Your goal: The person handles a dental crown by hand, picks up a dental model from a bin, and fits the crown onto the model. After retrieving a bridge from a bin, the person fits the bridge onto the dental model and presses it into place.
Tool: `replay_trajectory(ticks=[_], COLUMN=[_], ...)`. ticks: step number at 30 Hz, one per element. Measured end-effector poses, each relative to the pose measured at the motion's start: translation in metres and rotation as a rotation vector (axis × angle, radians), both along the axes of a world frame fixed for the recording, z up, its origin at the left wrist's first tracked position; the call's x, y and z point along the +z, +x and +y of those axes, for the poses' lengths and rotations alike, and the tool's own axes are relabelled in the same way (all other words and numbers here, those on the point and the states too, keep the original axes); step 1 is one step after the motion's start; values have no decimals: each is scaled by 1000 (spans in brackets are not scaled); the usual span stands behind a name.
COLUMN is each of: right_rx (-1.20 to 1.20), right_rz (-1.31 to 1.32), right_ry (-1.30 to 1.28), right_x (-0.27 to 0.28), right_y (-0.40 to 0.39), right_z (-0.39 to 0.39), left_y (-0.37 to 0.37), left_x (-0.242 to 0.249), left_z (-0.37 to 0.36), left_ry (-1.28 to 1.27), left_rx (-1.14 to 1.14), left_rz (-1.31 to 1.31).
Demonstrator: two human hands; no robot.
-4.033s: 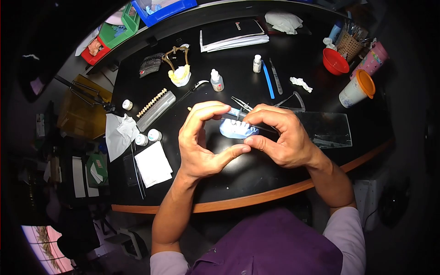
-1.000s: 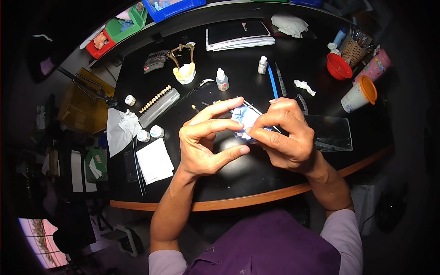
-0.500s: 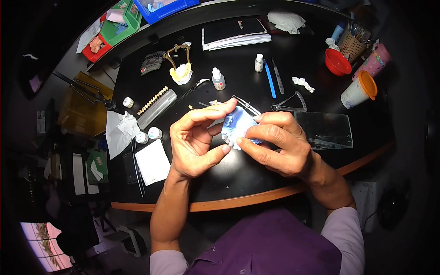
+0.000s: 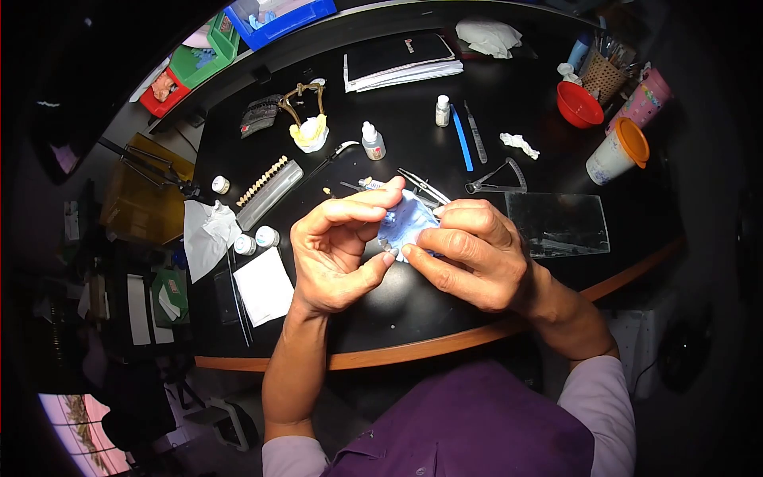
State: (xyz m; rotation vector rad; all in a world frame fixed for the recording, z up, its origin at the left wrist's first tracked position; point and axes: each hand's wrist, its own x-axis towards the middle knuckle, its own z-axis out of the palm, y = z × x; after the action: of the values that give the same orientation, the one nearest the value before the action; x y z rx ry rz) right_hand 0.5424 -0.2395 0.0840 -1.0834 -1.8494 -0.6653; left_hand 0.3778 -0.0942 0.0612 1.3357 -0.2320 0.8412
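- Hovering above the black worktop (image 4: 445,103), a pale blue dental cast (image 4: 402,221) is grasped by both hands.
- Left hand (image 4: 334,254) and right hand (image 4: 469,258): each grip is clenched on the cast.
- Tweezers (image 4: 421,184) are seen just behind.

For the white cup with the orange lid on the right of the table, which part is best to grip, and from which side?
Grip the white cup by its side wall, below the orange lid, coming from the near side. It leans in this wide view, so upright or tilted is unclear. The red bowl and pink cup crowd its far side.
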Motion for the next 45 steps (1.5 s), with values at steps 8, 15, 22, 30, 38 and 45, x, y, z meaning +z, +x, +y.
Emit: replay_trajectory(ticks=[8,15,22,30,38,45], right_rx=[-3,-4,15,14,95,300], right_rz=[12,31,44,60,238,575], right_ry=[-19,-60,-62,-75,-185,-518], right_x=[0,1,1,0,7,9], right_y=[0,0,1,1,5,21], right_z=[0,-1,0,0,-1,0], left_y=[1,3,1,1,-1,-6], left_x=[2,1,0,-1,6,15], left_z=[-2,0,0,1,5,12], left_ry=[-3,9,4,17,114,414], left_rx=[14,1,-2,6,20,221], left_rz=[23,41,104,128,140,292])
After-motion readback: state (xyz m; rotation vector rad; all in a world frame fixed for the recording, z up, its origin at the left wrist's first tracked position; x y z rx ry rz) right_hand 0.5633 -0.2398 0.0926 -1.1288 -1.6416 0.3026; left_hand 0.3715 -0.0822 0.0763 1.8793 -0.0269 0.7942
